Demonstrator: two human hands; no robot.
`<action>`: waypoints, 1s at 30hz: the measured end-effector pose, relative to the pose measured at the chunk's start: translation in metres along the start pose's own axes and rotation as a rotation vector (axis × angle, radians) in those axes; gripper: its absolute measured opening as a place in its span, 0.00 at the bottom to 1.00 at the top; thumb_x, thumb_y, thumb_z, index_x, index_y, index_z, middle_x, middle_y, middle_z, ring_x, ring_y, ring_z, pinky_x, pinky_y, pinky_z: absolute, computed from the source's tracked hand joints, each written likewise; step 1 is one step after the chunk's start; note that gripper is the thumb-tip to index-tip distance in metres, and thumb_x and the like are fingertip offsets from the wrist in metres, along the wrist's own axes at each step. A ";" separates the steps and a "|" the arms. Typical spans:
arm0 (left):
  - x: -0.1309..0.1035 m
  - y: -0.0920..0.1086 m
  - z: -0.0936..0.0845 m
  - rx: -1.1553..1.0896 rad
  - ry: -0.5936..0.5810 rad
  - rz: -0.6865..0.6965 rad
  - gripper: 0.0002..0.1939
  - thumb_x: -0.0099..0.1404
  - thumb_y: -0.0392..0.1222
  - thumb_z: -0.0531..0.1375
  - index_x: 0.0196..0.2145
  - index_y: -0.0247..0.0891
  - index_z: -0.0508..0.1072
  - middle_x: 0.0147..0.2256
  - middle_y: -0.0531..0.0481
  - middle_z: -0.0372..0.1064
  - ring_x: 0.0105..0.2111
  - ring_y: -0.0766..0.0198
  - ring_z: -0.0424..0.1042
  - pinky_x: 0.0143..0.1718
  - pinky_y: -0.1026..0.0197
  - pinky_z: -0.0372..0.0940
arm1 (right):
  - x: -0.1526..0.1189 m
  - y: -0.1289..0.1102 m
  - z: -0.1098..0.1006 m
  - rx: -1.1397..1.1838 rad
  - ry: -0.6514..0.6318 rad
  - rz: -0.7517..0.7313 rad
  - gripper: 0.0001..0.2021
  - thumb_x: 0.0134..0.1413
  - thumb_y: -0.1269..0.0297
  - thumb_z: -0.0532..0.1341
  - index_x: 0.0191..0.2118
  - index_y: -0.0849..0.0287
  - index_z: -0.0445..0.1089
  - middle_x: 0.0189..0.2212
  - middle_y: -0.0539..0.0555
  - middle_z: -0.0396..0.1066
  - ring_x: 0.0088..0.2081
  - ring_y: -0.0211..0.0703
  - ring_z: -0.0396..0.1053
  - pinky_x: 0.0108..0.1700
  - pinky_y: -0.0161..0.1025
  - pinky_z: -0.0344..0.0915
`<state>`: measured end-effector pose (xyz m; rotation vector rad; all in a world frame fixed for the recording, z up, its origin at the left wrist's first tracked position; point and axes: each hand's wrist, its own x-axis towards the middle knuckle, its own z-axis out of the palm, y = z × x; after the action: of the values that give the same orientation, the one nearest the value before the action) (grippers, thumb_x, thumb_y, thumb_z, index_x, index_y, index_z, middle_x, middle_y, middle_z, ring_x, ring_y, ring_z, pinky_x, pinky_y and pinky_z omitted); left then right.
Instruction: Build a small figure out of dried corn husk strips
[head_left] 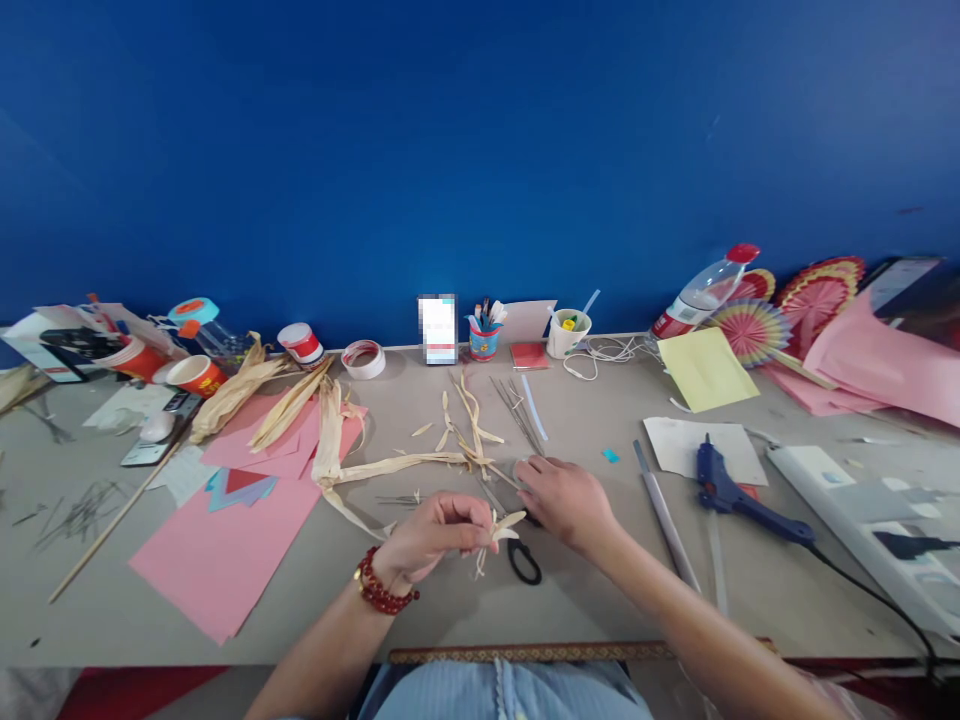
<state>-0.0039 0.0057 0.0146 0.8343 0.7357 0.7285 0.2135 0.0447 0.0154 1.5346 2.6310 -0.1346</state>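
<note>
My left hand (433,538), with a red bead bracelet on the wrist, pinches a small folded piece of dried corn husk (501,530) just above the grey table (450,610). My right hand (566,497) lies palm down on the table over black-handled scissors (523,560), whose loops stick out below it; whether the hand grips them is unclear. Long husk strips (405,463) and thin wires (516,410) lie just beyond both hands.
Pink paper sheets (225,550) and husk bundles (232,392) lie left. A blue glue gun (731,495) with its cord, a grey stick (664,515) and white paper (679,445) lie right. Tape roll (363,359), cups, a pen pot and paper fans (750,330) line the blue wall.
</note>
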 end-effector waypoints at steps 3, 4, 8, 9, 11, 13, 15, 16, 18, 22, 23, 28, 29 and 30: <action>0.000 0.000 0.000 0.003 0.000 -0.002 0.14 0.49 0.44 0.72 0.22 0.34 0.74 0.23 0.53 0.64 0.24 0.69 0.66 0.25 0.66 0.52 | 0.005 -0.003 0.004 -0.024 0.039 -0.025 0.06 0.60 0.67 0.59 0.43 0.55 0.70 0.41 0.57 0.73 0.41 0.49 0.72 0.37 0.39 0.61; 0.000 0.000 0.000 0.002 -0.001 -0.003 0.14 0.49 0.44 0.72 0.22 0.34 0.74 0.23 0.53 0.64 0.25 0.68 0.67 0.25 0.66 0.53 | 0.007 -0.003 0.005 -0.028 0.049 -0.033 0.07 0.59 0.68 0.59 0.43 0.55 0.70 0.42 0.57 0.73 0.41 0.48 0.72 0.37 0.39 0.61; 0.000 -0.001 -0.001 0.003 -0.001 0.007 0.13 0.50 0.44 0.72 0.22 0.34 0.74 0.23 0.53 0.64 0.25 0.69 0.67 0.26 0.66 0.53 | 0.012 -0.004 0.006 -0.028 0.063 -0.055 0.07 0.57 0.69 0.60 0.42 0.55 0.71 0.42 0.57 0.72 0.41 0.48 0.71 0.37 0.39 0.61; 0.000 -0.001 -0.001 0.003 0.000 0.009 0.13 0.50 0.44 0.72 0.22 0.34 0.74 0.23 0.53 0.65 0.25 0.69 0.66 0.26 0.66 0.53 | 0.012 -0.004 0.005 -0.024 0.062 -0.055 0.06 0.57 0.69 0.59 0.40 0.55 0.71 0.42 0.57 0.72 0.41 0.48 0.71 0.37 0.39 0.61; 0.000 -0.001 -0.001 0.000 0.003 0.009 0.13 0.50 0.44 0.72 0.23 0.34 0.74 0.24 0.52 0.65 0.24 0.69 0.65 0.25 0.66 0.53 | 0.013 -0.004 0.005 -0.002 0.061 -0.049 0.05 0.58 0.68 0.58 0.37 0.56 0.72 0.42 0.58 0.72 0.42 0.48 0.70 0.38 0.38 0.60; 0.000 -0.002 -0.001 -0.010 0.002 0.008 0.12 0.50 0.43 0.72 0.22 0.34 0.74 0.24 0.52 0.65 0.23 0.70 0.64 0.24 0.66 0.53 | 0.013 -0.004 0.003 0.058 0.063 -0.039 0.06 0.58 0.69 0.57 0.34 0.56 0.72 0.41 0.57 0.72 0.42 0.47 0.70 0.37 0.37 0.60; 0.000 -0.003 -0.002 -0.024 0.000 0.003 0.12 0.50 0.42 0.72 0.22 0.34 0.74 0.24 0.52 0.66 0.23 0.71 0.63 0.24 0.67 0.52 | 0.013 -0.001 -0.001 0.157 0.062 -0.018 0.05 0.56 0.70 0.57 0.33 0.57 0.71 0.40 0.56 0.72 0.43 0.47 0.69 0.36 0.36 0.58; 0.000 -0.003 -0.002 -0.034 0.000 -0.004 0.12 0.50 0.42 0.72 0.22 0.34 0.74 0.24 0.52 0.66 0.23 0.71 0.64 0.24 0.67 0.51 | 0.012 0.002 -0.004 0.213 0.044 0.005 0.05 0.55 0.70 0.57 0.33 0.57 0.70 0.38 0.55 0.73 0.41 0.46 0.70 0.35 0.35 0.57; 0.000 -0.003 -0.003 -0.057 0.004 -0.020 0.13 0.49 0.43 0.72 0.22 0.34 0.74 0.24 0.52 0.66 0.22 0.71 0.64 0.23 0.67 0.51 | 0.010 0.010 -0.012 0.329 -0.018 0.052 0.04 0.55 0.70 0.57 0.34 0.57 0.69 0.33 0.53 0.73 0.36 0.43 0.70 0.32 0.34 0.56; -0.001 0.000 -0.002 -0.077 0.003 -0.051 0.14 0.47 0.45 0.73 0.22 0.33 0.75 0.22 0.51 0.68 0.20 0.73 0.60 0.23 0.66 0.51 | 0.004 0.032 -0.032 0.520 -0.092 0.053 0.05 0.59 0.67 0.54 0.38 0.55 0.67 0.29 0.49 0.73 0.31 0.41 0.68 0.33 0.34 0.56; -0.001 0.001 -0.001 -0.077 -0.003 -0.055 0.14 0.47 0.45 0.73 0.21 0.33 0.75 0.22 0.51 0.68 0.19 0.73 0.59 0.24 0.66 0.51 | 0.002 0.037 -0.036 0.549 -0.077 0.047 0.06 0.60 0.66 0.53 0.39 0.54 0.67 0.29 0.49 0.72 0.31 0.41 0.68 0.34 0.35 0.57; -0.001 0.004 0.001 -0.093 -0.041 -0.065 0.14 0.47 0.45 0.73 0.21 0.32 0.76 0.20 0.51 0.68 0.20 0.73 0.59 0.27 0.65 0.56 | -0.004 0.040 -0.048 0.891 -0.148 -0.108 0.12 0.65 0.63 0.50 0.50 0.54 0.65 0.31 0.49 0.67 0.30 0.39 0.66 0.35 0.35 0.60; -0.001 0.003 0.001 -0.095 -0.043 -0.069 0.14 0.47 0.45 0.73 0.21 0.32 0.76 0.20 0.51 0.68 0.20 0.72 0.59 0.27 0.65 0.56 | -0.004 0.036 -0.050 0.974 -0.183 -0.155 0.12 0.65 0.63 0.50 0.50 0.56 0.65 0.30 0.49 0.66 0.29 0.38 0.65 0.34 0.34 0.60; -0.001 0.002 0.001 -0.096 -0.040 -0.074 0.14 0.47 0.45 0.73 0.21 0.33 0.76 0.20 0.50 0.69 0.20 0.72 0.60 0.27 0.65 0.56 | -0.005 0.032 -0.053 1.037 -0.209 -0.199 0.11 0.65 0.63 0.50 0.48 0.57 0.66 0.29 0.49 0.65 0.28 0.37 0.63 0.32 0.33 0.60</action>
<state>-0.0042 0.0058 0.0171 0.7284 0.6874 0.6740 0.2414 0.0626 0.0674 1.2626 2.6069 -1.7735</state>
